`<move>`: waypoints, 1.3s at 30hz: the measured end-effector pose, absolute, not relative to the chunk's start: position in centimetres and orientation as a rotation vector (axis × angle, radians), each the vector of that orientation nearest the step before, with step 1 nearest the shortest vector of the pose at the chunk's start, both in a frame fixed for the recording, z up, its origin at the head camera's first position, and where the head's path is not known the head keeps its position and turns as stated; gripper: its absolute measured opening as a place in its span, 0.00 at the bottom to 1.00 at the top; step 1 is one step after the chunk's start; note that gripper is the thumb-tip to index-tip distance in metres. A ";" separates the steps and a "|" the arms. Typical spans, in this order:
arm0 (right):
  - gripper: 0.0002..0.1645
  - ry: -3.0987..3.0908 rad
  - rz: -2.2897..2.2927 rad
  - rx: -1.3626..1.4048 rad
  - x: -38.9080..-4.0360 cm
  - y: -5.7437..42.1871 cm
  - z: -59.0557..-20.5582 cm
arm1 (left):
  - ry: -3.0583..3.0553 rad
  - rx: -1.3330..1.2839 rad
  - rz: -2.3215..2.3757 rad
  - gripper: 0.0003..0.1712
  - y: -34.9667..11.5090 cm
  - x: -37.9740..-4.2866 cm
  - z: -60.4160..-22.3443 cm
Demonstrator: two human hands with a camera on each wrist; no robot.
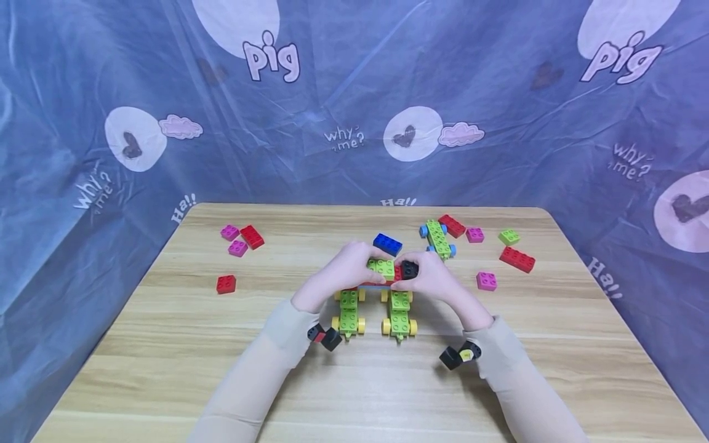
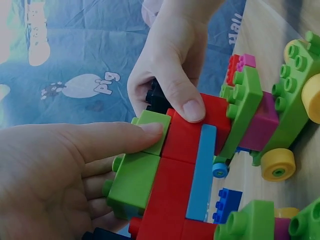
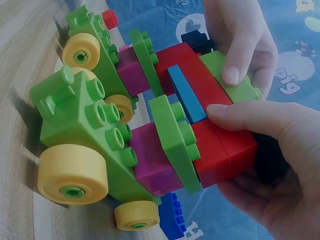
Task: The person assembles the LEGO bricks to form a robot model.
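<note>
A toy brick build stands mid-table on two green wheeled bases [image 1: 349,317] with yellow wheels. Above the bases are purple bricks [image 3: 151,160], green plates [image 3: 175,142], red bricks [image 2: 165,200] and a thin blue plate [image 2: 202,172]. My left hand [image 1: 350,266] pinches the light green bricks [image 2: 135,180] on top, its thumb on their side. On the other end my right hand [image 1: 431,275] grips the build, thumb on a red brick and fingers behind by a black brick [image 1: 410,269]. The hands partly cover the upper bricks.
Behind the build lie a blue brick [image 1: 387,244] and another green wheeled base [image 1: 439,239] with blue wheels. Red bricks [image 1: 517,259], pink bricks [image 1: 487,281] and a green brick [image 1: 509,237] lie right. More red bricks [image 1: 226,284] and pink bricks [image 1: 237,248] are left.
</note>
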State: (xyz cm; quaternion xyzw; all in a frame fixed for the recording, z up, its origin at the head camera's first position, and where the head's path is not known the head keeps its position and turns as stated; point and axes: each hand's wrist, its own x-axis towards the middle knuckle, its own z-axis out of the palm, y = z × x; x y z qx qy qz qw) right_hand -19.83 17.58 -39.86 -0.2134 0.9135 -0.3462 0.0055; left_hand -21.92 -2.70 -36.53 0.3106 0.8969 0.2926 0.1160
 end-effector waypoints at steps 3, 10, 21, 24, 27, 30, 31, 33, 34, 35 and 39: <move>0.24 2.861 -1.076 -0.669 -19.9 17.6 -39.8 | 2.627 0.912 0.853 0.27 -2.8 -22.0 -36.7; 0.25 2.871 -1.037 -0.691 -20.0 17.6 -39.9 | 2.620 0.949 0.823 0.28 -3.0 -22.1 -36.8; 0.26 2.912 -1.039 -0.724 -19.9 17.5 -39.9 | 2.622 1.218 0.725 0.32 -3.7 -21.9 -36.6; 0.28 2.925 -1.051 -0.737 -19.8 17.5 -40.0 | 2.611 1.267 0.785 0.38 -4.1 -21.9 -36.7; 0.29 2.924 -1.092 -0.743 -19.7 17.5 -40.0 | 2.591 1.284 0.864 0.40 -4.8 -21.9 -36.7; 0.31 2.910 -1.137 -0.758 -19.6 17.5 -40.0 | 2.567 1.271 0.926 0.39 -5.6 -22.0 -36.6; 0.32 2.904 -1.156 -0.764 -19.6 17.6 -40.1 | 2.562 1.263 0.942 0.38 -5.9 -22.0 -36.6; 0.32 2.893 -1.197 -0.779 -19.6 17.6 -40.0 | 2.564 1.244 0.963 0.37 -6.5 -22.1 -36.5; 0.32 2.889 -1.225 -0.786 -19.5 17.7 -40.0 | 2.565 1.231 0.974 0.37 -6.7 -22.1 -36.6; 0.31 2.885 -1.264 -0.789 -19.5 17.8 -39.9 | 2.570 1.223 0.979 0.37 -6.9 -22.2 -36.6; 0.21 2.927 -1.488 -0.776 -19.3 18.0 -39.5 | 2.595 1.203 0.983 0.37 -7.7 -22.4 -36.9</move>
